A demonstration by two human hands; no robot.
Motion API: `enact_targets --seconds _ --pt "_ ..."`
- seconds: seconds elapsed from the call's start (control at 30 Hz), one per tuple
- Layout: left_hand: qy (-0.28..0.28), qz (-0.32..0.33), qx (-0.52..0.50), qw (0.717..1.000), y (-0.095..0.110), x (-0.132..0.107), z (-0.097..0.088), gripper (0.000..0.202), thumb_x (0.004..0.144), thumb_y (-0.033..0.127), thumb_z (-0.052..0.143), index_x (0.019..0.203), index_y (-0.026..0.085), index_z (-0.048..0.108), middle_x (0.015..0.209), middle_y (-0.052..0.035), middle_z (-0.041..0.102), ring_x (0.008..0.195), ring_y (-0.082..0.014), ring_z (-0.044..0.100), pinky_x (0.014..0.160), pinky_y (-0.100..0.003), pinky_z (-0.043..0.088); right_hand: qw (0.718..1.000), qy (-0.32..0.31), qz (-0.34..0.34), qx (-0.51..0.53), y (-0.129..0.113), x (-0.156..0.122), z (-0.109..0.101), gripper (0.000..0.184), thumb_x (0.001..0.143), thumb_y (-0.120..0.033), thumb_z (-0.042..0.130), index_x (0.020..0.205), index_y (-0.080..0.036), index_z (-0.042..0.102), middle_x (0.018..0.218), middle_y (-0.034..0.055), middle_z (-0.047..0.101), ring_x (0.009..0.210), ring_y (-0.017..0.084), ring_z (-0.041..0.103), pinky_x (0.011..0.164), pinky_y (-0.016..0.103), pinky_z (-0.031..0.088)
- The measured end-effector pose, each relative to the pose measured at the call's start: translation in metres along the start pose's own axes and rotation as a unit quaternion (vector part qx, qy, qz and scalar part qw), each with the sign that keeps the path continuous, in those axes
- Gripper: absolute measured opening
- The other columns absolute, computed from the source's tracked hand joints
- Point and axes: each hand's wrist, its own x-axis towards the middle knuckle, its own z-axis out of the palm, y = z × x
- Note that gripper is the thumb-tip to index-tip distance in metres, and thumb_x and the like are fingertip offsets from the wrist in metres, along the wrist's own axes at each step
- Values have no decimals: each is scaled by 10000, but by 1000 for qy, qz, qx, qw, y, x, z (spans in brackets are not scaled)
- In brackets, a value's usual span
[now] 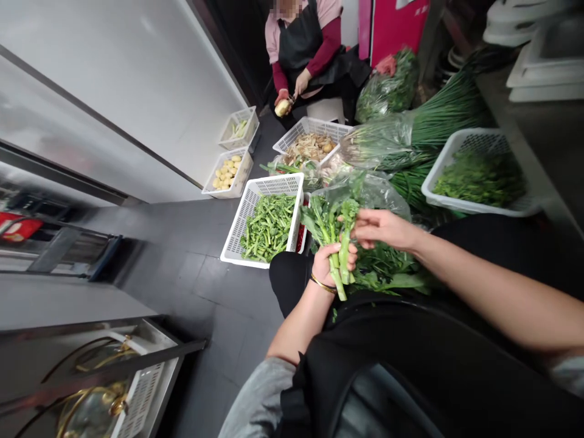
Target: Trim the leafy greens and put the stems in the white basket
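Note:
My left hand (329, 263) is wrapped around a small bunch of leafy green stalks (335, 234), holding them by their thick pale stems with the leaves and florets upward. A bracelet circles that wrist. From the right, my right hand (381, 230) reaches to the upper part of the same stalks, its fingers curled against one beside a floret; the stalk partly hides the fingertips. More loose leafy greens (387, 267) lie below my hands by my lap. Just left of my hands, a white basket (232, 248) holds many cut green stem pieces (269, 225).
Ahead, a seated person (303, 48) holds a peeled potato (283, 107) above a basket of peelings (335, 131). Crates of potatoes (227, 173) stand by the wall. Bundled long green stalks (451, 109) and a basket of greens (479, 179) lie right. Metal shelving (182, 350) stands lower left.

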Motion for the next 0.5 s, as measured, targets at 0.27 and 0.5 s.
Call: enact_targets --seconds 0.27,0.5 --pt "151 151 7 977 -14 13 2 240 628 231 714 781 83 604 590 -48 623 447 -107 564 434 -200 433 865 139 -196 -441 1 -1 34 324 891 -327 404 691 -172 605 690 60 594 594 132 523 527 257 295" --pt "269 236 -7 934 54 21 -48 178 643 165 690 745 86 569 640 -56 628 480 -105 572 469 -217 457 871 -120 39 -475 107 -53 -30 311 543 -323 764 436 -228 488 477 77 547 361 132 444 400 284 219"
